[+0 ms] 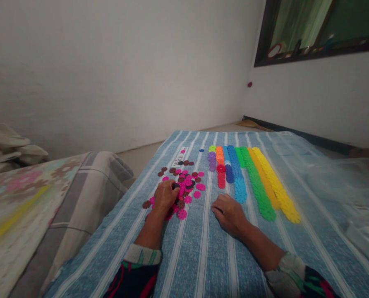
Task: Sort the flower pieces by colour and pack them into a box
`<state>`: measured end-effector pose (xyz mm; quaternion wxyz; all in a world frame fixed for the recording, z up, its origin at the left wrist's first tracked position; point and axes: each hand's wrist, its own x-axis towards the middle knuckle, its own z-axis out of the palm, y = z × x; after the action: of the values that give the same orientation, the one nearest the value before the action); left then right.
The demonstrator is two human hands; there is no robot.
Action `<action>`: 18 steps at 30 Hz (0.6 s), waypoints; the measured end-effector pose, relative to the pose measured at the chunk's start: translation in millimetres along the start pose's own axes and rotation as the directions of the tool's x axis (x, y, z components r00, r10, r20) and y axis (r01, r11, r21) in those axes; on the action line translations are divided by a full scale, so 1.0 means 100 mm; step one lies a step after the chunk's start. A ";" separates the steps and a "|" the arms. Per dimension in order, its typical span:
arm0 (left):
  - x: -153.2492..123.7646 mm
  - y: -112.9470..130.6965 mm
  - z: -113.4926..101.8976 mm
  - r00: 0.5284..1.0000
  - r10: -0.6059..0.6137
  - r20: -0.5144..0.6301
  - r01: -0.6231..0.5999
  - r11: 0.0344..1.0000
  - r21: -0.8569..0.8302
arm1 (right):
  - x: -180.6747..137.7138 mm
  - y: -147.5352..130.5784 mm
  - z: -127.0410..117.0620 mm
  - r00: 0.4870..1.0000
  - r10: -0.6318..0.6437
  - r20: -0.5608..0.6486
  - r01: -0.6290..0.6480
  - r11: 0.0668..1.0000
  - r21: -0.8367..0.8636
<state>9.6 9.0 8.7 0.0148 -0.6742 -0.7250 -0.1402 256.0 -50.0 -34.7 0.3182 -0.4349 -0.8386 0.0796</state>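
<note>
My left hand (165,196) reaches into a loose pile of small notched plastic discs (187,182), pink, brown and black. Its fingers are pinched at a black disc (175,186) on the pile's near left side. To the right, my right hand (229,212) is low over the striped cloth with its fingers curled in; whatever they may hold is hidden. Beyond it, overlapping discs lie in rows by colour: a purple row (212,161), a red row (221,179), a light blue row (240,190), a green row (259,194) and a yellow row (277,186).
Blue-and-white striped cloth (190,248) covers the table. A single blue disc (201,150) lies apart near the far end, beside a strip with printed lettering (178,157). Clear plastic packaging (336,178) sits at the right. A cloth-covered surface (69,198) stands to the left.
</note>
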 end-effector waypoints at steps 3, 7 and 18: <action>0.00 -0.01 0.00 1.000 0.004 0.007 -0.004 1.000 0.000 | 0.00 0.00 0.00 1.000 0.001 0.006 -0.001 1.000 -0.005; 0.00 -0.01 0.01 1.000 0.002 0.004 -0.002 1.000 0.004 | 0.00 0.01 0.01 1.000 -0.001 0.013 0.001 1.000 -0.005; 0.00 0.01 -0.01 1.000 -0.008 0.007 0.008 1.000 -0.011 | -0.01 0.01 0.00 1.000 -0.001 0.007 0.001 1.000 0.011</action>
<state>10.0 8.4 9.7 0.0082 -0.6719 -0.7269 -0.1417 256.7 -49.8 -35.5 0.3179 -0.4323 -0.8395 0.0856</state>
